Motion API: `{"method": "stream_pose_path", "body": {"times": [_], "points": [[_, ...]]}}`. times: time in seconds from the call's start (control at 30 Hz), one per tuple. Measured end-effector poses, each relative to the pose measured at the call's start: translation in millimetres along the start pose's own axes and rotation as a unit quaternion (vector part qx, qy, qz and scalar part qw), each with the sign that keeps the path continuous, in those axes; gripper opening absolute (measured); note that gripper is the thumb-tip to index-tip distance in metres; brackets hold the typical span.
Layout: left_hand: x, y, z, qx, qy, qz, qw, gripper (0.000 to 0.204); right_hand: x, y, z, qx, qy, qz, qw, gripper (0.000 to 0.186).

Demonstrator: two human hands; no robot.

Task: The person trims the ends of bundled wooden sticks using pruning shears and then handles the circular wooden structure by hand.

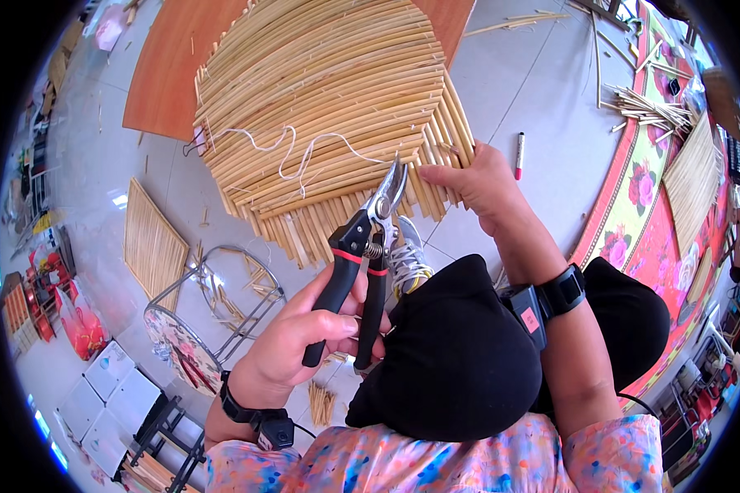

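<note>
My left hand (pixel 304 324) is wrapped round the black handles of a pair of pruning shears (pixel 358 255) with red bands and a coiled spring. The blades point away from me, at the near edge of a panel of straw-coloured stalks (pixel 321 90). Their tips reach close to my right thumb. My right hand (pixel 469 185) grips the panel's near right corner, thumb on top and the other fingers mostly hidden beneath. A loose white string (pixel 288 152) trails across the stalks. Along the near edge, stalk ends stick out in an uneven row.
Under the panel lies a reddish-brown board (pixel 160 90). A marker pen (pixel 520 156) rests on the tiled floor. At right, a floral mat (pixel 625 214) bears loose stalks and another woven panel (pixel 692 185). One more panel (pixel 152 246) and a metal-framed stool (pixel 181 345) stand at left.
</note>
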State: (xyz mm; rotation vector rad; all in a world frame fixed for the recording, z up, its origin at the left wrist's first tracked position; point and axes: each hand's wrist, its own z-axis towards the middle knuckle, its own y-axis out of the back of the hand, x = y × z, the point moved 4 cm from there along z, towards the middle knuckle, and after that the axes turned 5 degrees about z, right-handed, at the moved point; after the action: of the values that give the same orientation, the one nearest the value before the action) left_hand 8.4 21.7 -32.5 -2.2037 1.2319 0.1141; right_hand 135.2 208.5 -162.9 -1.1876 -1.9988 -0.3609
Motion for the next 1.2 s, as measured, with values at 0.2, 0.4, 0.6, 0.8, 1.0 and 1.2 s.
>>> {"method": "stream_pose_path", "body": {"times": [0.2, 0.4, 0.6, 0.8, 1.0, 1.2], "points": [[1, -4, -4, -0.013, -0.006, -0.038, 0.999, 0.040, 1, -5, -2, -0.004, 0.022, 0.028, 0.999, 0.042], [0, -8, 0, -0.026, -0.015, -0.041, 0.999, 0.036, -4, -3, -2, -0.008, 0.014, 0.015, 1.000, 0.042], [15, -3, 4, -0.038, -0.050, -0.031, 0.998, 0.034, -5, -5, -4, 0.002, 0.001, 0.021, 1.000, 0.042], [24, -2, 4, -0.053, -0.067, -0.029, 0.996, 0.034, -2, -6, -7, -0.003, -0.012, 0.018, 1.000, 0.041], [22, 0, 3, -0.066, -0.067, 0.002, 0.996, 0.037, -2, -7, -9, -0.003, -0.006, 0.024, 1.000, 0.039], [22, 1, 4, -0.070, -0.058, -0.003, 0.996, 0.041, -2, -8, -11, 0.008, 0.005, 0.012, 1.000, 0.038]]}}
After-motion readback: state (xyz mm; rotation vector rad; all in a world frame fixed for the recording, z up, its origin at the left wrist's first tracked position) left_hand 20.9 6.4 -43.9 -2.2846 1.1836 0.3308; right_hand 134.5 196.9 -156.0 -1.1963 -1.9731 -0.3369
